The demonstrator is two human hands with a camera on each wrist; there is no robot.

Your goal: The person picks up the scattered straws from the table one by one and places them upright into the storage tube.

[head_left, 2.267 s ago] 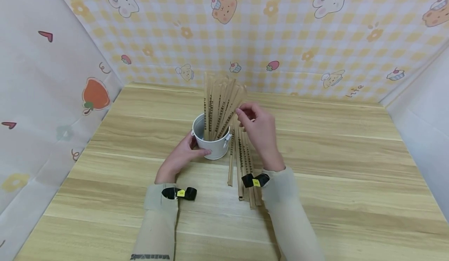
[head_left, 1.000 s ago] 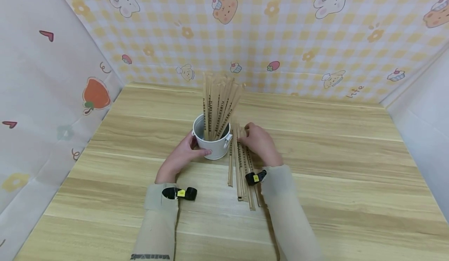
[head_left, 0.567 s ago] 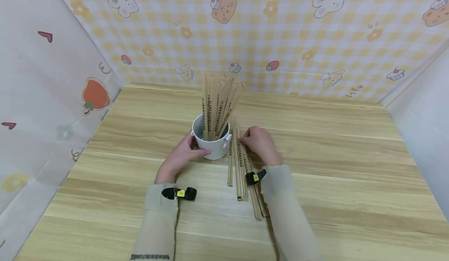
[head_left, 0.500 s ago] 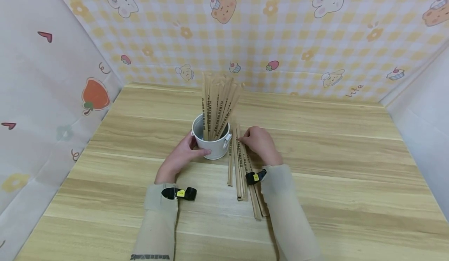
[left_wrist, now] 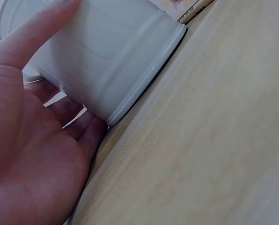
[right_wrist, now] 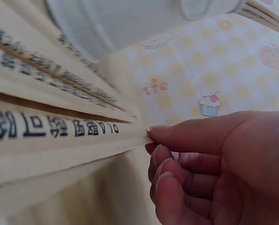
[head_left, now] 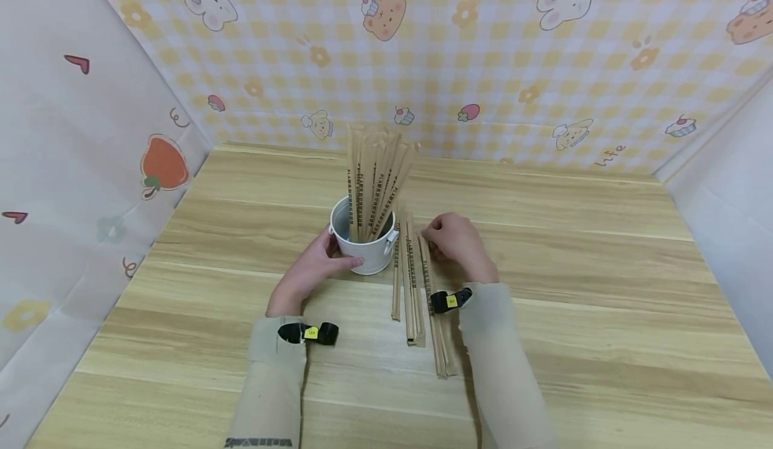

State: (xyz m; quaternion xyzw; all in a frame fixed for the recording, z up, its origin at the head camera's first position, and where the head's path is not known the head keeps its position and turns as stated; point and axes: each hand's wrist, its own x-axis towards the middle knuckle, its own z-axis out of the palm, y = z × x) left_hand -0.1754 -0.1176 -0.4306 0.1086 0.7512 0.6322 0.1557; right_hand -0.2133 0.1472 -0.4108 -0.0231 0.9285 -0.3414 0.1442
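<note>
My left hand (head_left: 311,268) holds a small white metal bucket (head_left: 376,261) from its left side, thumb across the front; the left wrist view shows the bucket wall (left_wrist: 106,51) between thumb and fingers. Several straws in printed brown paper wrappers (head_left: 374,184) stand in it, fanning up to the right. Right of the bucket, more wrapped straws (head_left: 411,294) lie on the table. With thumb and forefinger, my right hand (head_left: 460,242) pinches the far end of a wrapped straw (head_left: 426,274). In the right wrist view the pinched straw's printing (right_wrist: 60,126) shows, with another straw close beneath it.
The wooden table (head_left: 592,288) carries the bucket and straws. A yellow checked cloth (head_left: 507,53) with cartoon prints hangs behind it, and white cloth (head_left: 72,167) lines the left side. One straw (head_left: 396,288) lies close beside the bucket.
My right hand has come down from beside the standing straws to those on the table, then shifted slightly right, parting the pinched straw from the middle ones. My left hand stays on the bucket.
</note>
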